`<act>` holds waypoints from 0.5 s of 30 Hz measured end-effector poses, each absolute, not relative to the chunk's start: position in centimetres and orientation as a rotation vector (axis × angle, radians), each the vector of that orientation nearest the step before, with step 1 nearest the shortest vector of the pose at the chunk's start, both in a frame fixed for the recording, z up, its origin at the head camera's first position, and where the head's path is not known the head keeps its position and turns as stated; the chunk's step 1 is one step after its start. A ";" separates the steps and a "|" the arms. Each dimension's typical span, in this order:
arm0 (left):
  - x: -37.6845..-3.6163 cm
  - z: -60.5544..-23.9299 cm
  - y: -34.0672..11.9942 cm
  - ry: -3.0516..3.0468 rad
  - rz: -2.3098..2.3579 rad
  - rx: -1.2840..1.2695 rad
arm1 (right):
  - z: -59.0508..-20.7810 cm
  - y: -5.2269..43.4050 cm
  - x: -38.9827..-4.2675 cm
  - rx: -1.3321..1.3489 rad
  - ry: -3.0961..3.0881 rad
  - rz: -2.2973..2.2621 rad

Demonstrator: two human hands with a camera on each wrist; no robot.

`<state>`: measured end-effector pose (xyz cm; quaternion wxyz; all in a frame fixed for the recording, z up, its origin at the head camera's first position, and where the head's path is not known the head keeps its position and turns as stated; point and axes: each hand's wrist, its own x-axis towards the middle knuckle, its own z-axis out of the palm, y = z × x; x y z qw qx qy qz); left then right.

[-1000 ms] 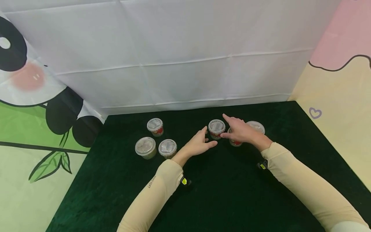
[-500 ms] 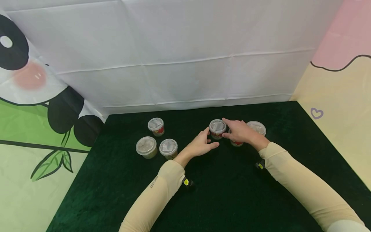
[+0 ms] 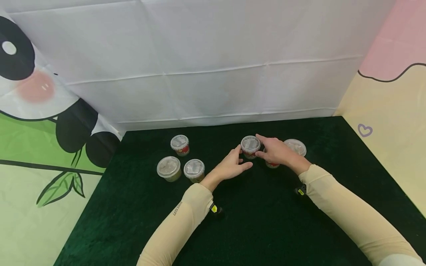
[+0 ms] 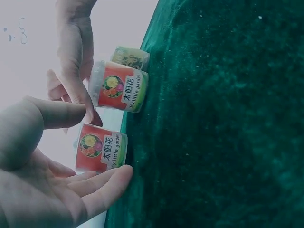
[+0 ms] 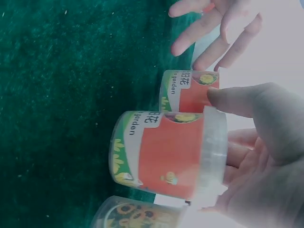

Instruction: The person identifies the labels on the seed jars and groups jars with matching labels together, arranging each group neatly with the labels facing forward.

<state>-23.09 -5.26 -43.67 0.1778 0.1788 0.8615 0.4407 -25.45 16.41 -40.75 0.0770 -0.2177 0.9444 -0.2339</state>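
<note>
A small lidded plastic tub [image 3: 250, 147] with a red flower label stands upright between the two hands. My right hand [image 3: 275, 150] holds it near the lid, thumb on the near side and fingers behind. My left hand [image 3: 229, 164] is spread beside the same tub [image 4: 101, 149], its fingers mostly straight and close to the tub's side; whether they touch is unclear. Under my right hand a second red-label tub [image 5: 166, 154] is partly hidden in the head view. Beyond it sits a wider tub [image 3: 296, 146] with a sunflower label [image 5: 137, 216].
Three more lidded tubs stand left on the dark green cloth [image 3: 246, 221]: a red-label one [image 3: 180, 145] at the back, a wider one [image 3: 169, 169] and another [image 3: 194, 170] close to my left wrist. A white cloth wall [image 3: 213, 92] rises behind the table.
My right hand has come down and left onto the tub, closing its thumb and fingers near the lid. The tub appears slightly shifted back or up. My left hand has barely moved.
</note>
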 end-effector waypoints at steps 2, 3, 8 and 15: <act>-23.0 -43.3 -5.4 2.453 1.253 0.512 | -40.4 16.4 -25.2 -0.662 2.842 -0.742; -22.9 -43.1 -5.5 2.460 1.259 0.518 | -40.2 16.3 -25.1 -0.667 2.848 -0.765; -22.5 -41.9 -6.1 2.493 1.316 0.611 | -39.3 16.0 -24.6 -0.690 2.870 -0.884; -21.6 -39.7 -7.5 2.509 1.460 0.702 | -38.3 15.4 -23.3 -0.768 2.891 -1.197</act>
